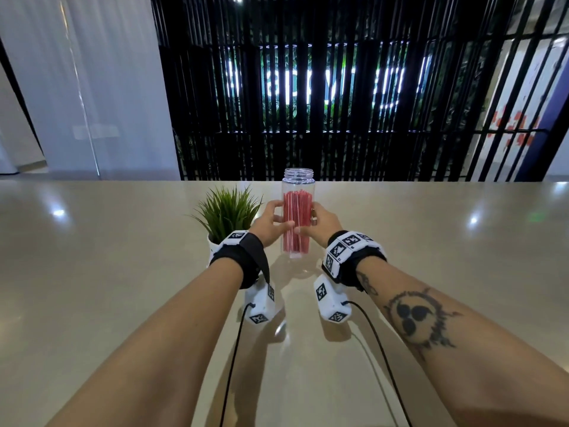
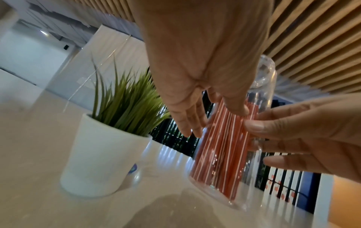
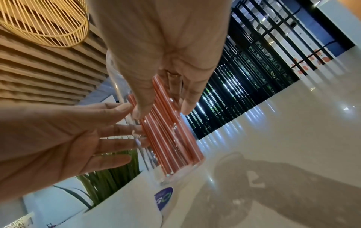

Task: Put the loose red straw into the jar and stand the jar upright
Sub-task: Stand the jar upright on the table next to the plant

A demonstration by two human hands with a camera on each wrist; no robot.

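Note:
The clear jar (image 1: 298,180) stands upright on the beige table (image 1: 431,272), its open mouth up and a bundle of red straws (image 1: 297,217) inside it. I see no loose straw on the table. My left hand (image 1: 280,217) is at the jar's left side and my right hand (image 1: 308,221) at its right side. The left wrist view shows my left hand (image 2: 215,120) with straight fingers beside the jar (image 2: 263,86) and the thumb on its front. In the right wrist view my right hand (image 3: 163,111) touches the jar (image 3: 117,86) the same way, fingers straight.
A green potted plant (image 1: 228,211) in a white pot (image 2: 97,162) stands just left of the jar, close behind my left wrist. A black slatted screen runs behind the table's far edge. The table stretches wide to both sides.

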